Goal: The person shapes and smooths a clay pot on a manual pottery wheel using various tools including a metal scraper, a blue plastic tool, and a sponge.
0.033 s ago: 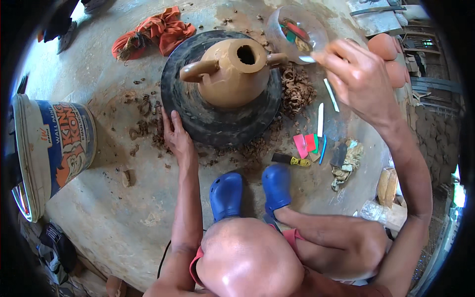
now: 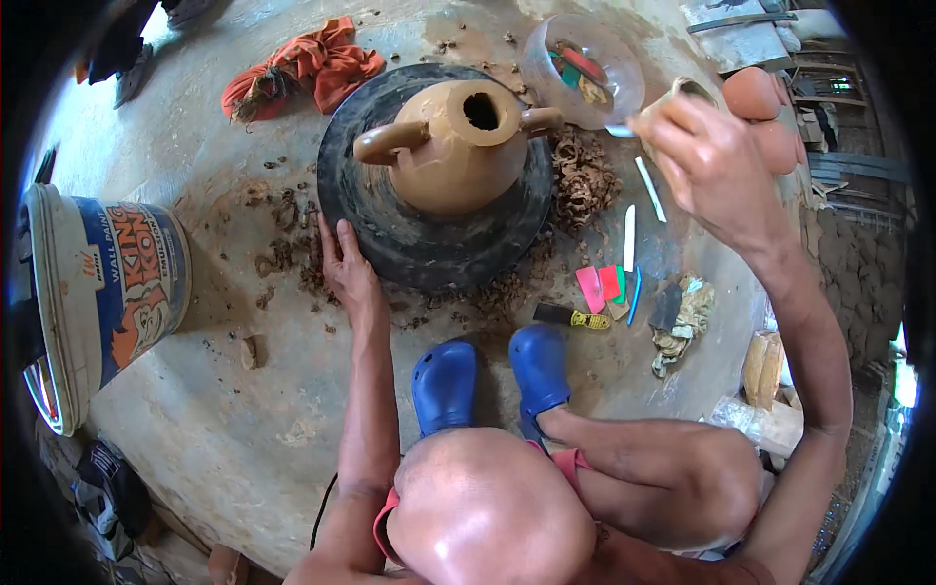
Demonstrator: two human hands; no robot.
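Note:
A brown clay pot (image 2: 450, 168) with an open neck and two side handles stands on a black round turntable (image 2: 429, 249). My left hand (image 2: 349, 271) lies at the turntable's near-left rim, fingers stretched along its edge, holding nothing. Raised to the right of the pot, my right hand (image 2: 704, 161) is closed. A small white flat tool (image 2: 619, 131) sticks out from its fingertips; the rest is hidden by the fingers. Curled clay trimmings (image 2: 582, 183) are heaped between the pot and this hand.
A clear bowl (image 2: 629, 73) holds coloured pieces. White strips (image 2: 629, 237), coloured scraps (image 2: 590, 289) and a yellow-black handled tool (image 2: 573, 315) lie on the floor. A paint bucket (image 2: 107, 283) stands left, an orange cloth (image 2: 336, 63) beyond. Reddish pots (image 2: 754, 94) stand right.
My right hand has shifted slightly down and to the right, with the white tool still at its fingertips. My left hand stays at the turntable's rim.

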